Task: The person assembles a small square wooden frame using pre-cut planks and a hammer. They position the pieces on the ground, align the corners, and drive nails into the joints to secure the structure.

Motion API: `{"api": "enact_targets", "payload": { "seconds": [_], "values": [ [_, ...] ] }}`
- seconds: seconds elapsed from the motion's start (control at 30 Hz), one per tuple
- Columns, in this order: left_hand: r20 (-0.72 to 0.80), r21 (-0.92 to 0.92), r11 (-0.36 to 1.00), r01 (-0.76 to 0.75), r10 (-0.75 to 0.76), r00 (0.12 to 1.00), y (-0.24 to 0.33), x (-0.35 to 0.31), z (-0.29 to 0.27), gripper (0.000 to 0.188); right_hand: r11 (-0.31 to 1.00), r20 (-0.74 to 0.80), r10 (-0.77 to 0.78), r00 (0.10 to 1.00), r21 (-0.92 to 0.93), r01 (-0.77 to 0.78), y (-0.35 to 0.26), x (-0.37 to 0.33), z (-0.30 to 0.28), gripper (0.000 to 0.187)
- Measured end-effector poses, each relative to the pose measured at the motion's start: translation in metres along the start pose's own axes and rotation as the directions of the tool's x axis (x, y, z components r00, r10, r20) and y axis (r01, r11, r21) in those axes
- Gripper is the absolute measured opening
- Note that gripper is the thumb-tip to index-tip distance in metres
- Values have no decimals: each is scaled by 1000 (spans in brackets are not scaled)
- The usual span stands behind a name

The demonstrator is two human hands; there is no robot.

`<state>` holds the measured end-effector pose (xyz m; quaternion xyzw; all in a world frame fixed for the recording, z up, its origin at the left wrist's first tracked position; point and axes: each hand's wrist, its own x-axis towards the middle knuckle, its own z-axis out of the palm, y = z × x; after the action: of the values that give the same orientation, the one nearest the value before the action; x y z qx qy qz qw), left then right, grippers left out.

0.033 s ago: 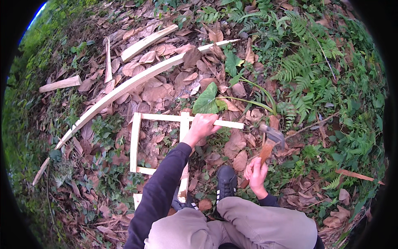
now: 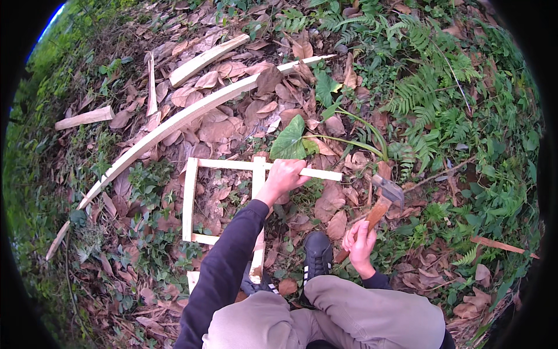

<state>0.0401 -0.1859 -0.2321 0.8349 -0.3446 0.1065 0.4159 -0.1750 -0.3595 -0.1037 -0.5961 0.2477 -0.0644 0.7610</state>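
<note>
A frame of pale wooden slats [image 2: 189, 200] lies on the leafy ground in front of me, left of centre. Its far slat [image 2: 322, 174] runs past the upright slat [image 2: 258, 180] and sticks out to the right. My left hand [image 2: 285, 178] is closed around that far slat, just right of where the two cross. In my right hand [image 2: 360, 242] is a claw hammer [image 2: 378, 210], gripped by its wooden handle. The metal head is raised right of the slat's end, apart from it. My left sleeve hides part of the frame's near side.
A long pale wooden strip [image 2: 174, 123] stretches across the ground beyond the frame. Shorter offcuts [image 2: 208, 60] lie past it, and a thin brown stick [image 2: 503, 247] lies far right. Ferns [image 2: 415, 99] and a broad-leaved plant [image 2: 289, 141] grow around. My shoe [image 2: 317, 259] is near the frame.
The hammer head has shifted slightly to the right in my right hand. My left hand and the wooden frame have stayed in place.
</note>
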Motion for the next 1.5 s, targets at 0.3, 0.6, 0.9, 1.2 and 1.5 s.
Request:
{"api": "enact_targets", "payload": {
  "seconds": [0.3,0.6,0.9,1.2,1.5],
  "values": [
    [30,8,1000,22,-23,999,0,2,-3,35,998,4,-7,1000,-66,7,-3,0,5,43],
    [-16,-9,999,37,-37,999,-3,5,-5,36,997,-38,-40,998,64,42,-14,4,15,47],
    [6,19,1000,19,-19,1000,-8,-1,-3,35,997,-5,-61,998,47,61,-21,15,20,44],
    [3,53,999,9,-10,1000,-11,1,-3,37,993,29,-116,993,10,116,-18,19,24,45],
    [-47,19,998,52,-51,998,-11,3,-8,38,993,12,-119,993,-5,119,-27,34,17,43]
  ]
}}
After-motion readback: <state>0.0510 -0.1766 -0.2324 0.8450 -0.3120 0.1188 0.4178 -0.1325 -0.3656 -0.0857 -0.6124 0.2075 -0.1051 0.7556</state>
